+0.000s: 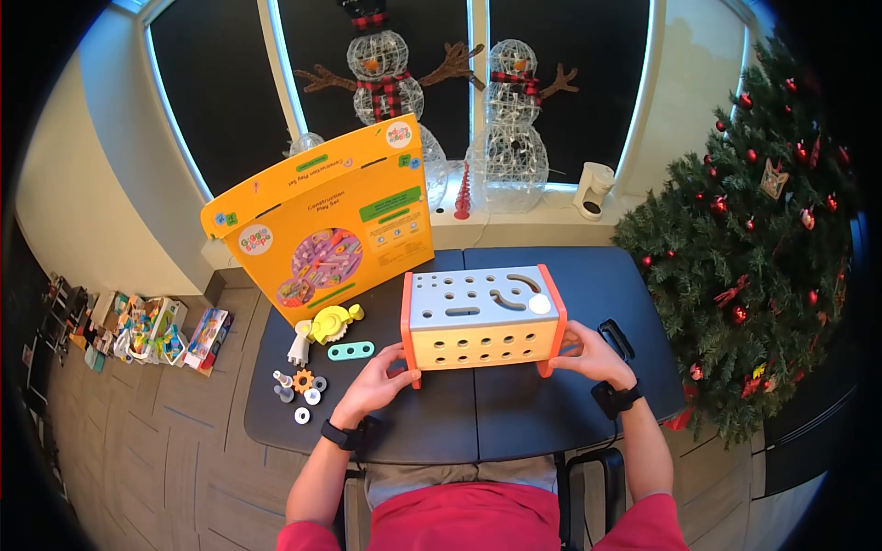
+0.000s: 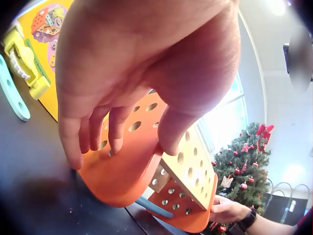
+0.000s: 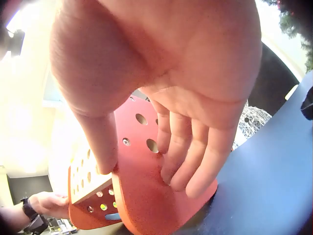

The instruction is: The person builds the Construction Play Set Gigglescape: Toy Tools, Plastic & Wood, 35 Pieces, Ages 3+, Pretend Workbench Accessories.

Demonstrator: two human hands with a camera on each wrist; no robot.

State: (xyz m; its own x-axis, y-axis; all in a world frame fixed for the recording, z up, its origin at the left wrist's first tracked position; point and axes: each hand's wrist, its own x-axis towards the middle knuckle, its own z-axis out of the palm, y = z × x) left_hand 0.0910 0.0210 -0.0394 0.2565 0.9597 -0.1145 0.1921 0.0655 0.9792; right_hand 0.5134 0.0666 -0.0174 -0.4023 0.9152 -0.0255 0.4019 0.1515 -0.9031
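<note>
A toy workbench (image 1: pixel 484 353) stands near the middle of the table, with a blue-grey top, a pale wooden front full of holes and red-orange end panels. My left hand (image 1: pixel 372 386) grips the left end panel (image 2: pixel 120 181), thumb at its front edge and fingers on its outer face. At the other end my right hand (image 1: pixel 594 356) holds the right end panel (image 3: pixel 151 196) in the same way. A white round piece (image 1: pixel 539 304) sits on the top at its right. Through the open underside, a blue bar (image 2: pixel 155 207) shows in the left wrist view.
Left of the workbench lie a teal strip with holes (image 1: pixel 340 352), a yellow toy piece (image 1: pixel 333 323), an orange gear (image 1: pixel 303 380) and several small grey and white pieces. Behind them stands a big yellow box (image 1: pixel 377 248). A black object (image 1: pixel 616 339) lies by my right hand.
</note>
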